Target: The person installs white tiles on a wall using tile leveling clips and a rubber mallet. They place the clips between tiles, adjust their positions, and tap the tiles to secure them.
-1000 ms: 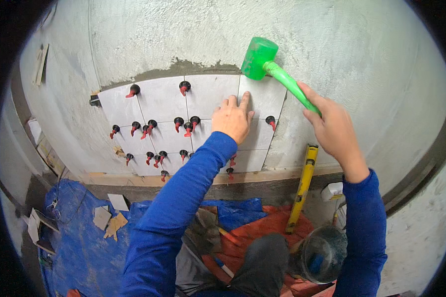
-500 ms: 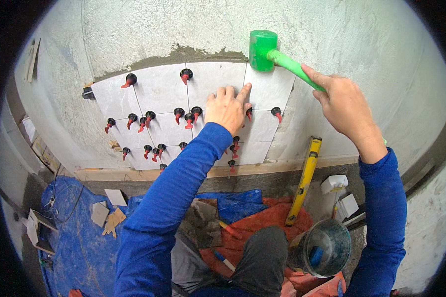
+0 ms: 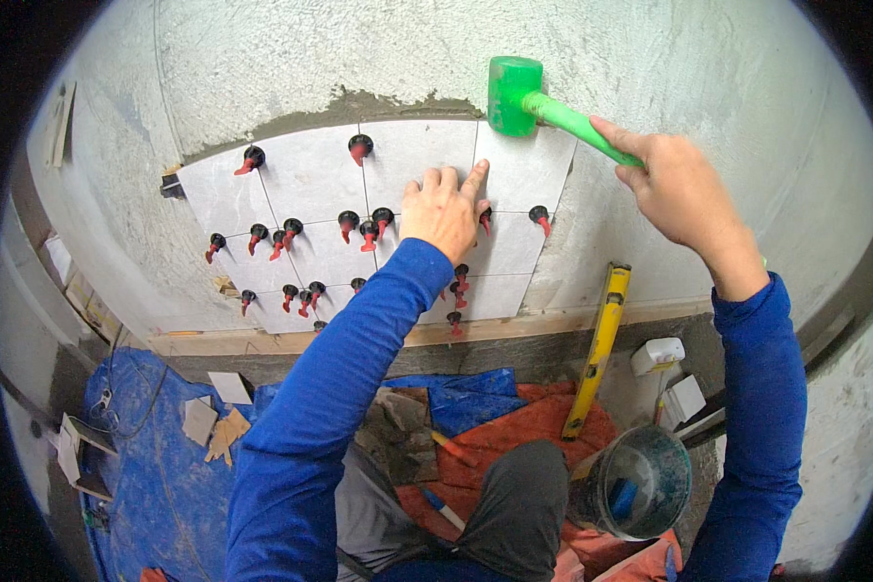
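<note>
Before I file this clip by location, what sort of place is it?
Probably a room being built or renovated: pale tiles cover only part of a rough, bare wall, and a yellow spirit level stands below, beside a worn bucket.

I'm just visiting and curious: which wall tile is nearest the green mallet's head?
The top row's rightmost tile: the mallet head overlaps its upper edge in view, whereas the neighbouring tile on its left is clear of it.

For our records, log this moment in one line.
left hand: open, against pale rectangular wall tiles; right hand: gripping green cylinder-headed mallet; head: at upper tile, contact unclear
</note>
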A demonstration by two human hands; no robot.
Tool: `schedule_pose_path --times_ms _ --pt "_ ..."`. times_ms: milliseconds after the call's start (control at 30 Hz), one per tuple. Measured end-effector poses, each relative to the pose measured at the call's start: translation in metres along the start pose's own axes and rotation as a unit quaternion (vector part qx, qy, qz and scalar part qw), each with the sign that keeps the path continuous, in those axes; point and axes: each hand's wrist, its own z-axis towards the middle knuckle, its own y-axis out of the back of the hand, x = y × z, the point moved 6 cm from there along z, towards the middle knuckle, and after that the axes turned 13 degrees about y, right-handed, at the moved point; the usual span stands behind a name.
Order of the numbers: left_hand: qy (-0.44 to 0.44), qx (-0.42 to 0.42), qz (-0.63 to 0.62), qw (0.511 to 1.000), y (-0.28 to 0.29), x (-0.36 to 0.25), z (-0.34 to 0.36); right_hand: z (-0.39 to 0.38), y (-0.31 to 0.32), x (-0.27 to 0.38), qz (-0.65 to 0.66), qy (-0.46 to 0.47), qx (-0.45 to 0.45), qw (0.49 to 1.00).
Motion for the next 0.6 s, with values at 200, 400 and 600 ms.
schedule_pose_path --times_ms 200,400,600 --pt "-0.004 -0.003 0.011 1.0 0.003 -0.001 0.0 0.003 0.009 -0.004 0.029 -0.01 -0.025 0.999" --pt "-0.006 0.014 -0.001 1.0 -0.003 -0.001 -0.001 0.006 0.013 -0.002 -0.011 -0.017 -0.024 1.0" --pt "-0.012 -0.018 -0.04 0.999 0.01 0.003 0.013 0.012 0.007 0.004 0.005 0.028 0.0 1.0"
